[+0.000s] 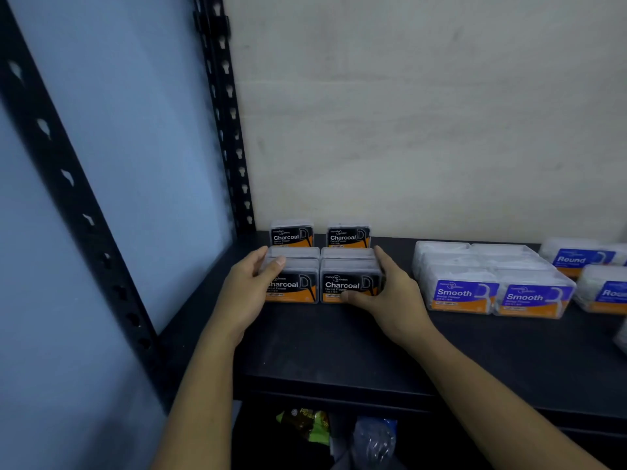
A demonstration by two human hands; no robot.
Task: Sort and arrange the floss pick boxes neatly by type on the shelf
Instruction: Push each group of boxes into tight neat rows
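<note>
Front Charcoal pair (346, 262), held both sides
left hand (244, 290) fingers curl round left Charcoal box (295, 286); right hand (393, 293) grips right Charcoal box (342, 285)

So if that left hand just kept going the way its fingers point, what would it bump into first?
Probably the rear left Charcoal box, just beyond the left hand, which holds the front left Charcoal box. Depth is unclear; it might slip past to the wall.
</note>
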